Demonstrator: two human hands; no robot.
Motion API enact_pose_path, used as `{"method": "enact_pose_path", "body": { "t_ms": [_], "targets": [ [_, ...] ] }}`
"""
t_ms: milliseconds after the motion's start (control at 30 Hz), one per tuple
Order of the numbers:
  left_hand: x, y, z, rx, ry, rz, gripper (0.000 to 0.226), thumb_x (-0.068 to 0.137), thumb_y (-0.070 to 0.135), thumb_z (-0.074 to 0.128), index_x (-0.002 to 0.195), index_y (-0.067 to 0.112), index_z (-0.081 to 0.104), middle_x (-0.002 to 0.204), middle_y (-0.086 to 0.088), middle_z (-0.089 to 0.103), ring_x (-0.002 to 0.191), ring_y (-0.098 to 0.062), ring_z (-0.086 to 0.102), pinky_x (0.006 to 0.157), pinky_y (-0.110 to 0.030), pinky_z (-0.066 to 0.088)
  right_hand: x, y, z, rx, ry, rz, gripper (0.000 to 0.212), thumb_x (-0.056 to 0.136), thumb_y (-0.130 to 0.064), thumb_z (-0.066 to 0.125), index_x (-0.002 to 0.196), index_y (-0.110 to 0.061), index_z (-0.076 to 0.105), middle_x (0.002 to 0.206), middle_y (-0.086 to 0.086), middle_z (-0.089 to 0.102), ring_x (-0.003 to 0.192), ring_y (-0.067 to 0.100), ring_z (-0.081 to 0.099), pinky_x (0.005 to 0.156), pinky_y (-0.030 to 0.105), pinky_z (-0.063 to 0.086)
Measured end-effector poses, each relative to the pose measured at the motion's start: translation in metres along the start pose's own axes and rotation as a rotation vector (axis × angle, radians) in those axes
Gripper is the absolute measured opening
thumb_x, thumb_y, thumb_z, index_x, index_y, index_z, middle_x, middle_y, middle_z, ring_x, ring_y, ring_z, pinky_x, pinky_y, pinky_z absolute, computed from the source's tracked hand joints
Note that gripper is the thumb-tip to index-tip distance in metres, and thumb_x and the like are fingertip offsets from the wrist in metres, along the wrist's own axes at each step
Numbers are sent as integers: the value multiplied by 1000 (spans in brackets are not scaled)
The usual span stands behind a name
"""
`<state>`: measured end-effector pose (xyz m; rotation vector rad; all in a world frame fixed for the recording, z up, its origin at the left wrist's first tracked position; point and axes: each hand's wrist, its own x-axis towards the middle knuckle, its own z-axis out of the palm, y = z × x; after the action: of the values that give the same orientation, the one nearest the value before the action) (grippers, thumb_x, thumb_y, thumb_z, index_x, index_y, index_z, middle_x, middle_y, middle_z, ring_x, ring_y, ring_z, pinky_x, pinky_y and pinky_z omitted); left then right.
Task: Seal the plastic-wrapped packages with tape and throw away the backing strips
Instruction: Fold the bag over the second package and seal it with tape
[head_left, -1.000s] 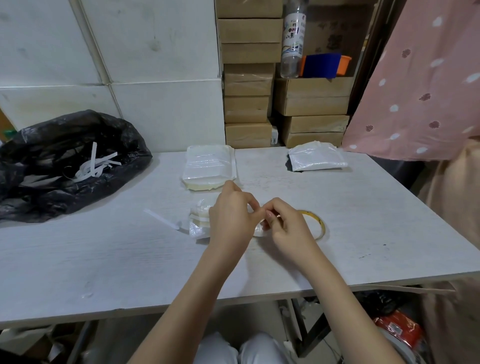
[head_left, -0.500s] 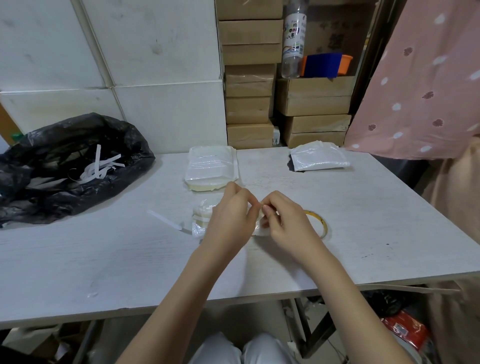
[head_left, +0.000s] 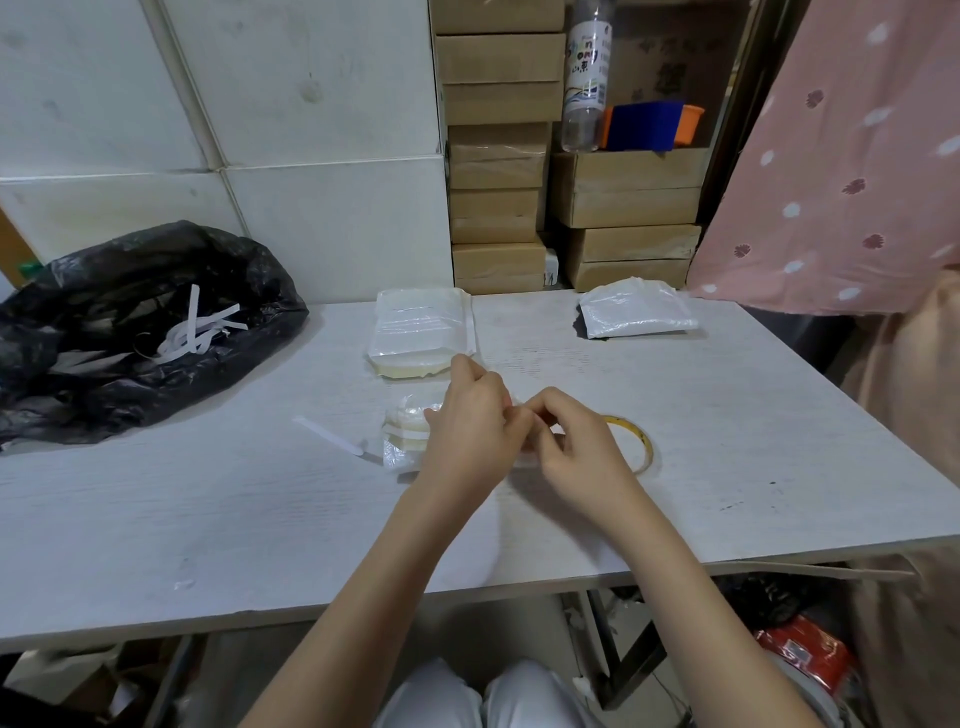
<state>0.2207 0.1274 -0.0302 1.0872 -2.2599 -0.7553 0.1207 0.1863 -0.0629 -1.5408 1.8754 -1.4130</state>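
Plastic wrap is showing just to the left of the left hand's (head_left: 470, 431) curled fingers, where a small package (head_left: 408, 434) is lying on the white table (head_left: 208, 499), mostly covered by that hand. Both hands are meeting over it: the left hand's fingertips and the right hand's (head_left: 576, 447) fingertips are bending inward and touching or nearly touching at the package's upper right edge, pinching something there that is too small to make out; it may be tape or the wrap itself, I cannot tell which. Lying just behind the right hand's knuckles, partly hidden by them, is a yellowish tape roll (head_left: 636, 441), flat on the table. Left of the left fingers, beyond the package, a white backing strip (head_left: 332, 439) is lying loose on the tabletop. Farther left a black rubbish bag (head_left: 130, 332) is sitting open with white strips (head_left: 200, 332) inside. Beyond the fingertips, toward the wall, a flat wrapped package (head_left: 423, 332) is resting, and off to the right of it, well apart from both hands, another wrapped package (head_left: 636, 314) is lying near the cardboard boxes (head_left: 628, 208).
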Motion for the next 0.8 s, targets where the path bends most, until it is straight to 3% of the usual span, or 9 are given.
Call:
{"method": "enact_pose_path", "body": {
  "t_ms": [133,200,267,367,467,633,700,800],
  "targets": [
    [3,-5,-2,43,26,16,16,88,12,53,82,-3,52,100,-4,34,75,-29,50,79,-37,46,-6,3,0,120,42,67,15,93,-2,46,81,-6,55,72,-6,56,69,-2,55,72,21,47],
    [5,-10,-7,19,33,23,13,88,11,54,83,-1,54,100,-2,34,80,-24,50,69,-21,37,-7,4,0,122,19,89,14,94,-3,46,83,-3,55,74,-5,56,69,-5,55,71,17,45],
    [4,-12,-9,-8,5,26,12,89,10,53,83,0,56,99,-1,36,81,-18,48,65,-16,31,-6,4,0,187,-1,134,15,95,-4,45,84,0,55,75,-2,57,70,-5,58,73,15,46],
    [1,-15,-7,-50,-35,60,11,90,16,55,89,7,61,99,1,40,90,-17,51,79,-20,37,-4,3,-1,428,12,253,22,97,-9,42,90,7,56,78,7,63,77,10,66,86,32,52],
    [-1,-18,-2,-45,-40,81,13,87,27,63,95,17,65,100,5,44,99,-13,52,100,-39,38,-4,2,-3,506,33,296,26,97,-12,44,90,7,60,73,8,65,72,13,64,83,33,55],
    [-3,-16,3,-33,66,82,7,85,21,65,90,19,69,93,8,50,96,-12,55,97,-45,41,-5,4,0,454,121,297,14,92,-3,53,82,-4,64,71,6,66,66,9,66,75,27,57],
    [-3,-15,6,-6,69,84,11,84,22,66,94,17,70,93,9,51,98,-15,56,97,-47,40,-4,3,2,533,157,353,14,92,-4,54,84,-3,65,68,9,66,61,8,66,67,19,56],
    [-3,-16,8,26,75,88,16,85,24,65,98,16,70,93,8,56,99,-17,57,95,-47,41,-1,1,5,753,176,464,16,91,-4,55,81,-1,67,65,9,66,59,13,65,64,21,57]
  ]
}}
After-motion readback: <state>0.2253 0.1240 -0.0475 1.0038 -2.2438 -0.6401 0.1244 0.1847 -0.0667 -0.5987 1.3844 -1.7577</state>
